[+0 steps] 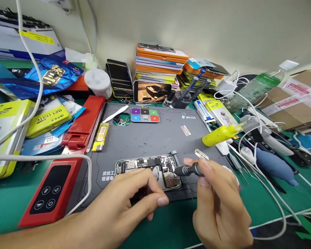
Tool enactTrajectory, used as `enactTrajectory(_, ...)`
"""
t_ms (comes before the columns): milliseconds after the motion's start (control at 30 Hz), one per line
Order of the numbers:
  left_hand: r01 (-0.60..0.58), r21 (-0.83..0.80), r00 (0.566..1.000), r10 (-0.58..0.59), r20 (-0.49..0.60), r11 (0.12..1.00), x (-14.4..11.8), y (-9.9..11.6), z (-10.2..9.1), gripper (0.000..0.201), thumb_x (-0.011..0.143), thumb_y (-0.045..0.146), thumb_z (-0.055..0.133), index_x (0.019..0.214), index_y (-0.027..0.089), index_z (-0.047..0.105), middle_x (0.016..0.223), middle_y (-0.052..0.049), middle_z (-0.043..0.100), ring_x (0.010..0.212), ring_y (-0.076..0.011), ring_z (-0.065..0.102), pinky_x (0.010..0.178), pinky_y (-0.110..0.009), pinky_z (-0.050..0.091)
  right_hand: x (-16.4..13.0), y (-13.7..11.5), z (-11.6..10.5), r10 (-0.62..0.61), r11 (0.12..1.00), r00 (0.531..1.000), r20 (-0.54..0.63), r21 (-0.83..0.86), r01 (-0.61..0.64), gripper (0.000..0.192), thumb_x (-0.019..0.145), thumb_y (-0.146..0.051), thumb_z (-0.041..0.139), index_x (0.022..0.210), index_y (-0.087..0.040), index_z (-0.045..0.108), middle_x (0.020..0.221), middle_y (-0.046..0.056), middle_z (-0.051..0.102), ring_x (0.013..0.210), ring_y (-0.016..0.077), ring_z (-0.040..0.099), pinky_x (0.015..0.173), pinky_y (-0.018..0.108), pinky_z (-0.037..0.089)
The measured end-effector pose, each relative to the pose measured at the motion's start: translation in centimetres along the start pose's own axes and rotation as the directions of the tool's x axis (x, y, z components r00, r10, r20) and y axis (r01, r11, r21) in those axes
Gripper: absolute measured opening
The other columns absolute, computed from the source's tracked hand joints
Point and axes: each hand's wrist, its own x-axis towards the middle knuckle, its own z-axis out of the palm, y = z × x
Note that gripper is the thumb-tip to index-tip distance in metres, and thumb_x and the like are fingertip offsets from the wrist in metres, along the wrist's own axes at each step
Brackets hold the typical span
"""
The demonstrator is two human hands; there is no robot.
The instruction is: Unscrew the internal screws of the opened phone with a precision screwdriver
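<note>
An opened smartphone (147,162) lies on the grey work mat with its circuit boards and metal parts bare. My right hand (220,204) pinches a dark screwdriver (188,170) between thumb and fingers. The tool's tip end points left, at the right part of the phone; whether it touches cannot be told. My left hand (129,204) is curled over the phone's near edge, thumb and forefinger drawn together. Whatever these fingers may hold is hidden, and the hand covers the lower left of the phone. Close by on the mat lie a thin razor blade (201,154) and small metal tools.
On the mat (155,138) are a coloured screw tray (145,114), a yellow battery (100,137) and a white pry tool (115,114). A red device (54,186) stands left, a yellow bottle (219,135) right. White cables cross both sides. A lit phone (152,92) leans behind.
</note>
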Motion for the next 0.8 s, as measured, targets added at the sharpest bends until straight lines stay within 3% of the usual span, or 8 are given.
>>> enactTrajectory(233, 0.015, -0.022, 1.0, -0.015, 0.006, 1.0, 0.02, -0.26, 0.12, 0.033, 0.104, 0.043, 0.073, 0.079, 0.022, 0.067, 0.074, 0.006, 0.069, 0.069, -0.0117, 0.059, 0.063, -0.02, 0.042, -0.36, 0.28, -0.32, 0.03, 0.999, 0.999, 0.026, -0.043, -0.029, 0.081, 0.085, 0.015, 0.064, 0.156, -0.023, 0.059, 0.137, 0.006, 0.078, 0.107, 0.0233, 0.078, 0.092, 0.042, 0.063)
enactTrajectory(400, -0.025, 0.032, 1.0, 0.025, 0.002, 0.999, 0.11, -0.05, -0.03, 0.03, 0.107, 0.039, 0.069, 0.082, 0.022, 0.067, 0.077, 0.005, 0.071, 0.073, -0.0122, 0.062, 0.067, -0.02, 0.044, -0.2, 0.5, -0.24, 0.024, 1.0, 0.997, 0.072, 0.012, -0.025, 0.078, 0.087, 0.009, 0.069, 0.158, -0.023, 0.056, 0.136, 0.007, 0.078, 0.104, 0.0244, 0.078, 0.091, 0.044, 0.062)
enactTrajectory(600, -0.066, 0.032, 0.998, 0.065, 0.009, 0.997, 0.14, 0.21, -0.09, 0.029, 0.111, 0.032, 0.059, 0.084, 0.023, 0.066, 0.078, 0.005, 0.073, 0.075, -0.0121, 0.064, 0.071, -0.021, 0.044, -0.18, 0.51, -0.14, 0.011, 0.999, 0.998, 0.066, 0.034, -0.014, 0.087, 0.08, 0.015, 0.073, 0.158, -0.021, 0.056, 0.137, 0.007, 0.077, 0.11, 0.0238, 0.075, 0.096, 0.043, 0.061)
enactTrajectory(800, -0.025, 0.021, 1.0, 0.025, 0.015, 0.999, 0.09, -0.07, -0.17, 0.036, 0.114, 0.04, 0.052, 0.084, 0.023, 0.061, 0.072, 0.005, 0.067, 0.068, -0.0128, 0.061, 0.067, -0.022, 0.044, 0.08, 0.35, 0.03, -0.021, 1.0, 0.995, 0.094, 0.012, 0.02, 0.093, 0.079, 0.014, 0.077, 0.162, -0.019, 0.05, 0.134, 0.009, 0.076, 0.111, 0.0238, 0.076, 0.099, 0.043, 0.063)
